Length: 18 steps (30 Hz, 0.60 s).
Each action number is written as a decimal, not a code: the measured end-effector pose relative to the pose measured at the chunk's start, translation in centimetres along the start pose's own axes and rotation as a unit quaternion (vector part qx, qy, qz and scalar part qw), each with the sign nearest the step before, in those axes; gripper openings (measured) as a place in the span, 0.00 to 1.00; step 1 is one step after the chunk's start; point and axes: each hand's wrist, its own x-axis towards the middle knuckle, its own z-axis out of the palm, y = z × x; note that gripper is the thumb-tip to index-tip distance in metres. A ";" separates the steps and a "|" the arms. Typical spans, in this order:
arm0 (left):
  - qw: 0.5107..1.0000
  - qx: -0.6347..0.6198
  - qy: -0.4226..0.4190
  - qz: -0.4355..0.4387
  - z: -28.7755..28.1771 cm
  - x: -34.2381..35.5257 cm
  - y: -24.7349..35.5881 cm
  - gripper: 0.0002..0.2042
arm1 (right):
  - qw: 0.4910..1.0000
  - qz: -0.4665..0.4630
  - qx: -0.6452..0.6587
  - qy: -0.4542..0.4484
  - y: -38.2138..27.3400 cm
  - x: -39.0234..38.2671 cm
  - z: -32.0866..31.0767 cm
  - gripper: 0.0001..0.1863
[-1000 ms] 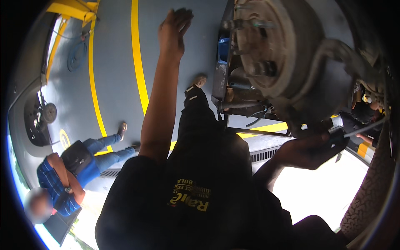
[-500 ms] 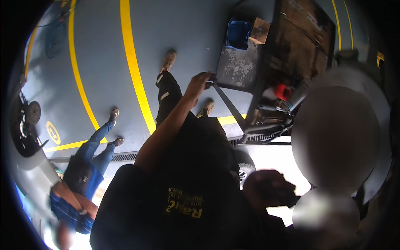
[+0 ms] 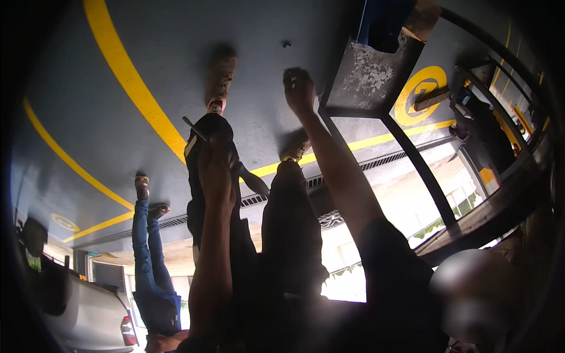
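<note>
My left hand (image 3: pixel 216 167) is closed round a long tool (image 3: pixel 194 128). A thin grey end of it sticks out past the fingers at the upper left, and a broad dark end comes out at the lower right; its exact kind is unclear. Ahead and to the right, my right hand (image 3: pixel 299 88) stretches low over the floor with curled fingers. Whether anything lies in them I cannot make out. Just beyond those fingers a small dark object (image 3: pixel 286 44) shows against the grey floor.
Right of my right hand stands a metal cart (image 3: pixel 359 82) with a worn shelf and a blue bin (image 3: pixel 382 23). Yellow lines (image 3: pixel 141 94) and a drain grate (image 3: pixel 376 165) cross the floor. Behind at left are a person in blue trousers (image 3: pixel 150 241) and a silver car (image 3: pixel 88 312).
My left hand has left the cart's side and now holds the tool by my leg. My right hand has swung forward and down over the floor. The view has turned, and the cart sits farther right.
</note>
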 end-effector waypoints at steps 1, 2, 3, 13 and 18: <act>0.999 -0.014 -0.026 -0.018 0.4 0.9 1.1 0.10 | 0.993 0.077 -0.088 0.022 3.7 4.3 3.4 0.15; 0.998 -0.026 -0.048 -0.041 0.7 1.4 1.7 0.10 | 0.988 0.131 -0.064 0.040 8.6 8.3 6.6 0.24; 0.990 0.121 -0.069 0.011 -0.5 2.0 1.4 0.10 | 0.987 0.133 -0.051 0.068 11.0 11.6 9.1 0.30; 0.839 0.460 -0.127 0.263 -6.9 6.0 -1.7 0.21 | 0.960 0.246 0.045 0.124 -1.4 -1.8 14.1 0.08; 0.860 0.299 -0.206 0.357 -4.8 -0.8 -10.1 0.23 | 0.928 0.174 0.282 0.168 -18.2 -18.5 -10.1 0.06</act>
